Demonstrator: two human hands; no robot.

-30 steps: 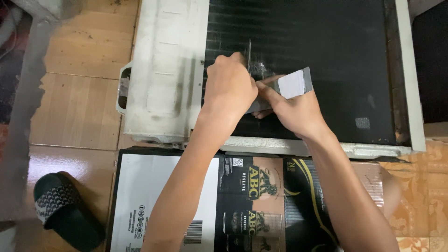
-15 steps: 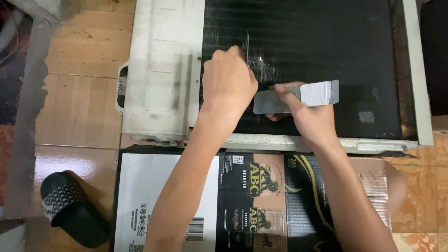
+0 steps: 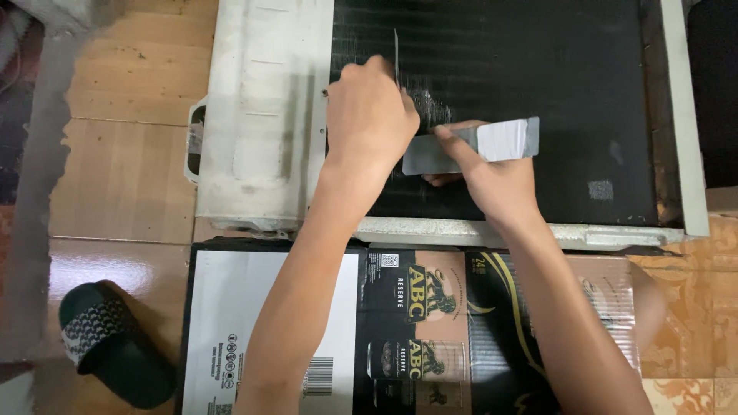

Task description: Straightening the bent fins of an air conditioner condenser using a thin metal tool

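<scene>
A white metal appliance unit lies flat on the floor, with a black finned grille filling most of its top. My left hand is closed around a thin metal blade that stands upright on the fins. My right hand holds a flat grey rectangular piece lying across the grille just right of the left hand. A scratched, shiny patch shows on the fins between the hands.
A flattened printed cardboard box lies under my forearms in front of the unit. A dark sandal sits on the wooden floor at the lower left. Patterned tiles lie at the right.
The right hand has slid the grey piece to the right across the grille. The left hand has stayed in place on the blade.
</scene>
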